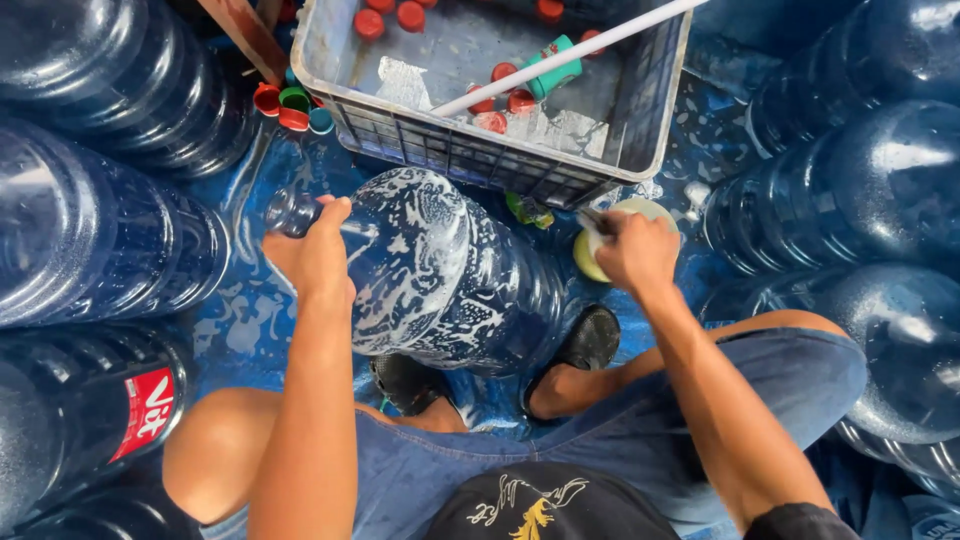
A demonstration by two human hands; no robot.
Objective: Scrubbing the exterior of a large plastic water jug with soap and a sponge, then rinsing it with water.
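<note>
A wet blue floor [250,330] carries a soapy blue plastic water jug [450,270] lying on its side, a grey plastic crate [480,160], loose red and green bottle caps [290,105], and surrounding blue jugs [90,240].

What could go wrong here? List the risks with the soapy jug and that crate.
1. The left hand grips only the neck of the soapy jug, which lies on its side; suds cover it, so it may slip or roll.
2. The floor is wet and foamy, so the feet could slide.
3. The right hand works beside the crate; its edge could scrape the knuckles.
</note>
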